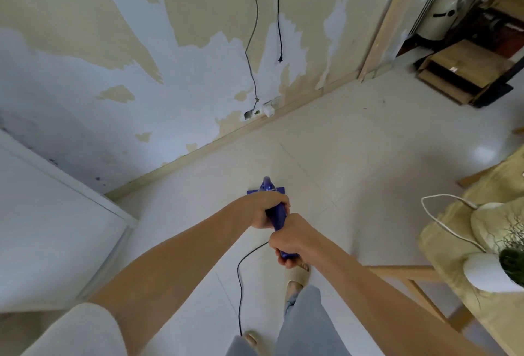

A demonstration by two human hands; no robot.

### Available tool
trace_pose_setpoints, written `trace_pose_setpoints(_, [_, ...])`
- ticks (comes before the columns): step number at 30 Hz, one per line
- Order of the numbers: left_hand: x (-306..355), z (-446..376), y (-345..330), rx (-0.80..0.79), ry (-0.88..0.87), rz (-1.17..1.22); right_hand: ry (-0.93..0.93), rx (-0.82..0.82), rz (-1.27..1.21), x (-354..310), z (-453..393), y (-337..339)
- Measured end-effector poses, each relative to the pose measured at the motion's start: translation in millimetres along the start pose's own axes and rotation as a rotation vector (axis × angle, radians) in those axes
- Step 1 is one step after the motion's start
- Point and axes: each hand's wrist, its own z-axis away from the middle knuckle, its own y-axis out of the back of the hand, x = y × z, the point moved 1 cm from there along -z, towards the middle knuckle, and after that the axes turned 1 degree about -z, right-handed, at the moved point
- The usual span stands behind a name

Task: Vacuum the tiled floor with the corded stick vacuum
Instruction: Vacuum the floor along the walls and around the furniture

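Note:
I hold a blue stick vacuum (279,215) upright in front of me on the pale tiled floor (354,143). My left hand (268,209) grips the upper body of the vacuum. My right hand (292,238) grips the handle end nearer to me. The vacuum's blue floor head (280,189) peeks out beyond my left hand, a short way from the skirting board. Its black cord (239,279) runs from the handle down over the floor to my feet.
A peeling wall (170,72) with a socket (266,110) and hanging cables stands ahead. A white cabinet (51,228) is at left. At right, a wooden table (411,273) with yellow cloth holds a white vase (487,273). Cardboard boxes (465,72) sit far right.

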Motion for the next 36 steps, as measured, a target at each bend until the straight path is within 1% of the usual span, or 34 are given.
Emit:
trace_pose_setpoints(4, [-16.5, 12.9, 10.8, 0.000, -0.013, 0.005, 0.004, 0.010, 0.095, 0.6, 14.9, -14.0])
trace_pose_setpoints(7, [-22.8, 19.3, 18.2, 0.022, -0.017, 0.039, 0.010, -0.010, 0.095, -0.5, 18.5, -24.9])
trace_pose_setpoints(13, [-16.4, 19.5, 20.5, 0.033, -0.008, 0.012, -0.002, -0.052, -0.027, -4.4, 15.7, -23.1])
trace_pose_setpoints(19, [16.0, 1.4, 4.6, 0.035, 0.029, -0.036, -0.013, -0.086, -0.255, -11.5, -3.5, 0.6])
trace_pose_setpoints(22, [32.5, -12.4, -2.2, 0.031, 0.035, -0.010, -0.005, -0.075, -0.259, -13.6, -18.4, 16.0])
trace_pose_setpoints(27, [80.3, -55.0, -17.9, 0.063, 0.043, 0.026, -0.015, -0.055, -0.243, -24.2, -77.6, 57.3])
trace_pose_setpoints(30, [106.0, -87.5, -26.4, 0.109, 0.030, 0.051, -0.030, -0.041, -0.205, -26.4, -120.7, 78.8])
trace_pose_setpoints(36, [145.8, -151.9, -32.7, 0.183, -0.030, 0.082, -0.057, -0.081, -0.149, -40.6, -193.9, 112.9])
